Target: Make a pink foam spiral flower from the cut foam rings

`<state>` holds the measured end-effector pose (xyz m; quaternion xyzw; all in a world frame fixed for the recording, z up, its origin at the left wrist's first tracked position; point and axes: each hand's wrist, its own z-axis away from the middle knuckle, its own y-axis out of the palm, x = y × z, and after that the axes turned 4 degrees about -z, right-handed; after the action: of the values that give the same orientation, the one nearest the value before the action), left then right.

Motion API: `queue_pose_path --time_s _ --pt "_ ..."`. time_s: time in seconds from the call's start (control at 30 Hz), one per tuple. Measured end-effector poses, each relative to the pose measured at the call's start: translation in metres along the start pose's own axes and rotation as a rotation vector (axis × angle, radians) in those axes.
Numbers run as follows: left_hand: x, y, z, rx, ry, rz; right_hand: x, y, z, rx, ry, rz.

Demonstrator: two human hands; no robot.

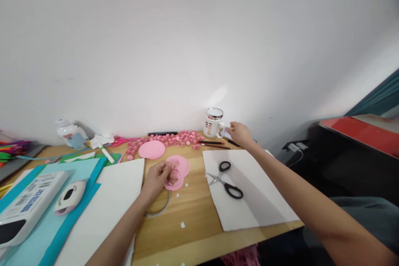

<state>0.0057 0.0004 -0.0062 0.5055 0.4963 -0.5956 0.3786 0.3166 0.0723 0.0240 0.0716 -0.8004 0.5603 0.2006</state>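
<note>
Plain white wall, wooden desk, pretty bare room

The white wall (187,41) fills everything from 9 to 3 o'clock, with a soft bright patch of light low down near 12. The light wood tabletop (193,212) butts right up against it. Over at 3 o'clock there's a red-topped surface (358,131), a teal strip (382,97) above it, and dark shadow underneath.

head cam | looks forward and down | desk (193,220) near | wall (187,50) behind
</note>
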Motion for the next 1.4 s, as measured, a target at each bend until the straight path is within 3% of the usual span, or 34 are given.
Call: queue_pose_path --time_s 0.1,0.23,0.63,0.87,0.97,1.07,1.1,1.17,1.3,1.4 --pt "0.001 -0.001 0.0 0.007 0.02 -0.035 -0.011 0.006 -0.008 0.057 -0.034 -0.044" --pt "0.002 -0.002 -0.001 0.009 0.011 -0.037 -0.004 0.022 -0.009 0.076 -0.044 -0.108" --pt "0.004 -0.002 -0.001 0.009 -0.002 -0.007 0.06 0.06 -0.012 0.012 0.007 -0.274" --pt "0.001 -0.002 0.0 -0.011 -0.006 -0.008 0.091 0.058 -0.016 0.098 0.055 -0.361" --pt "-0.003 -0.002 0.002 -0.059 0.007 -0.064 0.108 0.057 0.005 0.233 -0.031 -0.475" --pt "-0.006 -0.002 0.003 -0.127 0.039 -0.13 0.122 0.061 0.048 0.449 -0.196 -0.658" --pt "-0.007 -0.002 0.003 -0.136 0.044 -0.134 0.125 0.064 0.063 0.598 -0.314 -0.881" --pt "-0.008 -0.001 0.003 -0.122 0.04 -0.11 0.128 0.068 0.089 0.698 -0.365 -1.178" --pt "-0.01 -0.003 0.004 -0.084 0.018 -0.083 0.131 0.073 0.11 0.568 -0.291 -1.283" --pt "-0.009 -0.005 0.003 -0.077 -0.009 -0.09 0.132 0.075 0.112 0.397 -0.389 -1.174"
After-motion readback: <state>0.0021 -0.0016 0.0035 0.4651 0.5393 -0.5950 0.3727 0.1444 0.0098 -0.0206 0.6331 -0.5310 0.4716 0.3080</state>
